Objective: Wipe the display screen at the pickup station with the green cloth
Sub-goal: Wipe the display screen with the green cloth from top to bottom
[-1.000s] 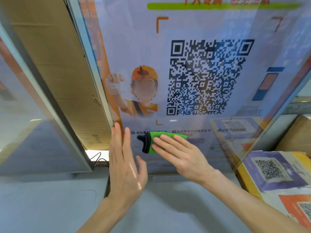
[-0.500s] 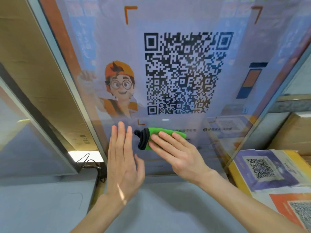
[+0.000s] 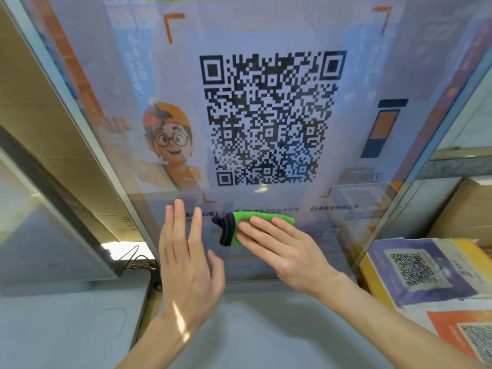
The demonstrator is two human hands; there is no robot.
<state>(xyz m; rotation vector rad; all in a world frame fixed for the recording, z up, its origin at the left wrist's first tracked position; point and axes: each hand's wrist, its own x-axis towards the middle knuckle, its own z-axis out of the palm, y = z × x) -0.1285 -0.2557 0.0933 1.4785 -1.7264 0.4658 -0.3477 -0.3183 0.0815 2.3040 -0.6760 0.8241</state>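
Right hand (image 3: 287, 251) lies flat, fingers straight, on the folded green cloth (image 3: 239, 219), pressing it against the display screen (image 3: 266, 27) just below the large QR code (image 3: 271, 118), under its left half. Left hand (image 3: 186, 262) is released too, fingers straight, palm toward the screen, below the QR code's lower-left corner, just beside the cloth's black-trimmed end; whether it touches the screen is unclear.

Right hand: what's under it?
The green cloth, pressed on the display screen by the right hand; its black-edged end sticks out left. Screen beneath cloth and palm is hidden.
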